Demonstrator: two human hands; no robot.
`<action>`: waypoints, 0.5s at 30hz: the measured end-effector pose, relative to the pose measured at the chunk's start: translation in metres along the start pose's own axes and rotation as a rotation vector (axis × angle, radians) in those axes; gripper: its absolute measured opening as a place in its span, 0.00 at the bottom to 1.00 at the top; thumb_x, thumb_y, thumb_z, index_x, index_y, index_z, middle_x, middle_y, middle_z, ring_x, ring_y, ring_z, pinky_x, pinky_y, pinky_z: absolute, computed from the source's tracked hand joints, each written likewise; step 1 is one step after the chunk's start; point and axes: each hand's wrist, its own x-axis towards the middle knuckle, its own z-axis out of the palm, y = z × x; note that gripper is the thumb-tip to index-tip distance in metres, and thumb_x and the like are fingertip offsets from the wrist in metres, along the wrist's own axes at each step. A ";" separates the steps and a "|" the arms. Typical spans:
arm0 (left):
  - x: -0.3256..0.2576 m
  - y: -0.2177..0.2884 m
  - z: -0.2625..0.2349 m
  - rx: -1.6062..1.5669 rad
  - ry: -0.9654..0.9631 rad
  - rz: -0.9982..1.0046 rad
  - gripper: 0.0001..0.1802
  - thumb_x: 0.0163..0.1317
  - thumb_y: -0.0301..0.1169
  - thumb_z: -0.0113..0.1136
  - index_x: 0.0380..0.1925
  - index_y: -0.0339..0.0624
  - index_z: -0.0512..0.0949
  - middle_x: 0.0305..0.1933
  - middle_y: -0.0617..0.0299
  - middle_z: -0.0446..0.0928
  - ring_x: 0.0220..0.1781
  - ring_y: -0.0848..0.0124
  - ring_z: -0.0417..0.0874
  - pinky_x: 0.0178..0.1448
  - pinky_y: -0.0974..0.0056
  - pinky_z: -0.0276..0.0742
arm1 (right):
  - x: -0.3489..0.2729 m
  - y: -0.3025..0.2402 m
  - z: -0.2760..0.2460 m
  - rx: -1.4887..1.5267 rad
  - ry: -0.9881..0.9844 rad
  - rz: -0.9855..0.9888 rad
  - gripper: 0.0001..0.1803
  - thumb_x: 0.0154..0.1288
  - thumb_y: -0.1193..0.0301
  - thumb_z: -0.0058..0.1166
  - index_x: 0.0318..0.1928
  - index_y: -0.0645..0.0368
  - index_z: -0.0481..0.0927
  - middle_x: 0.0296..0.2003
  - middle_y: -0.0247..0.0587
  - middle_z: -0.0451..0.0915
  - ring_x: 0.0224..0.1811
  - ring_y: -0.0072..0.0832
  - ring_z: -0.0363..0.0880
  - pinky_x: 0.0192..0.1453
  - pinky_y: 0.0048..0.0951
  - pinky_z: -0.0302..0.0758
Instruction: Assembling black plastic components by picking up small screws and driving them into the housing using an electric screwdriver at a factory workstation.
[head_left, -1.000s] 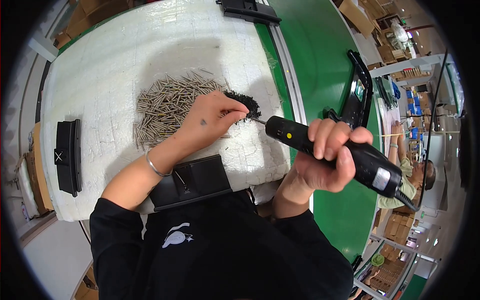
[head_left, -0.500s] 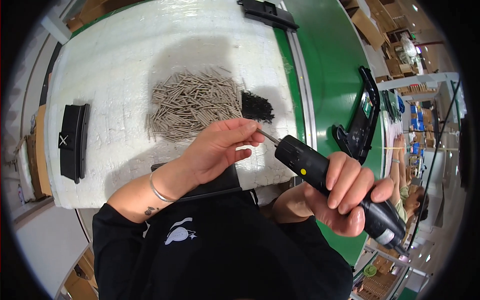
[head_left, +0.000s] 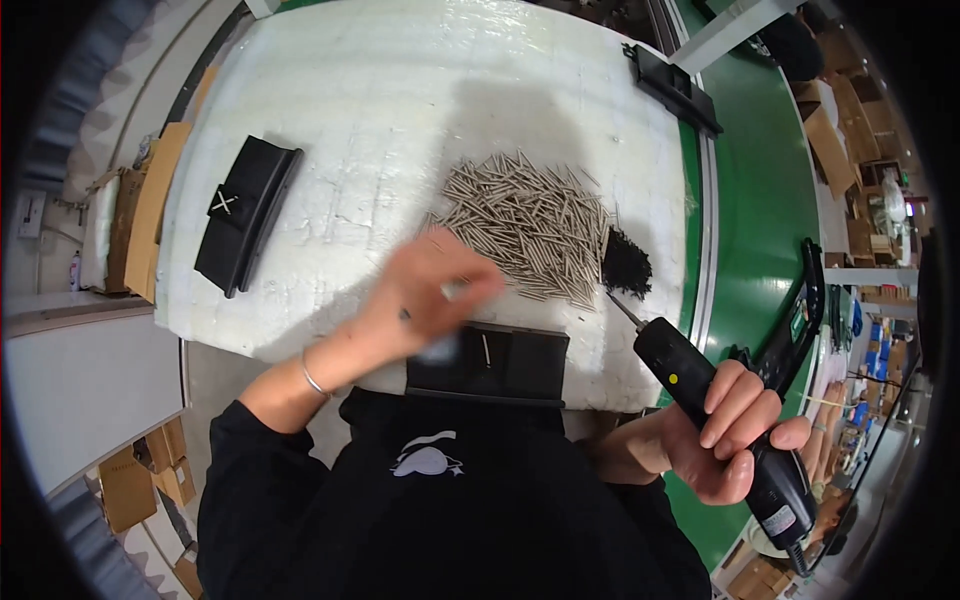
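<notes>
My right hand (head_left: 738, 412) grips the driver (head_left: 672, 362). My left hand (head_left: 415, 292), half-curled near the pins (head_left: 525, 222), is blurred; its hold I can't tell.

The left hand (head_left: 432, 295) is blurred, and whether it holds anything cannot be confirmed; it covers the far left corner of the black housing (head_left: 525, 362) at the near edge of the worktable (head_left: 350, 110). The right hand (head_left: 735, 435) conceals the middle of the black power tool (head_left: 670, 358). Toward the worktable's right edge, individual pieces in the black pile (head_left: 627, 266) are too small to identify.
</notes>
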 end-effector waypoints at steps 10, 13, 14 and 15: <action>0.002 -0.038 -0.027 0.437 0.058 -0.349 0.06 0.50 0.26 0.67 0.24 0.36 0.78 0.25 0.54 0.77 0.29 0.56 0.79 0.33 0.57 0.75 | -0.002 0.011 0.011 -0.028 -0.012 0.078 0.15 0.54 0.72 0.53 0.43 0.53 0.66 0.17 0.25 0.67 0.17 0.18 0.65 0.29 0.23 0.62; 0.004 -0.040 -0.030 0.467 0.007 -0.332 0.07 0.50 0.23 0.66 0.28 0.33 0.79 0.26 0.52 0.78 0.27 0.57 0.79 0.33 0.60 0.74 | -0.003 0.010 0.010 -0.049 0.006 0.091 0.15 0.54 0.72 0.53 0.42 0.53 0.66 0.17 0.25 0.66 0.17 0.17 0.65 0.29 0.23 0.62; 0.004 -0.039 -0.029 0.439 0.016 -0.332 0.06 0.49 0.23 0.65 0.27 0.33 0.79 0.26 0.52 0.78 0.27 0.58 0.79 0.33 0.60 0.74 | -0.004 0.010 0.011 -0.033 0.008 0.084 0.15 0.54 0.72 0.53 0.42 0.53 0.66 0.17 0.25 0.66 0.17 0.17 0.65 0.30 0.23 0.62; 0.003 -0.038 -0.031 0.411 0.025 -0.331 0.06 0.49 0.24 0.65 0.26 0.34 0.79 0.26 0.53 0.78 0.28 0.58 0.79 0.33 0.60 0.74 | -0.004 0.012 0.013 -0.021 -0.001 0.080 0.15 0.54 0.72 0.53 0.42 0.53 0.65 0.17 0.25 0.66 0.17 0.17 0.65 0.30 0.23 0.62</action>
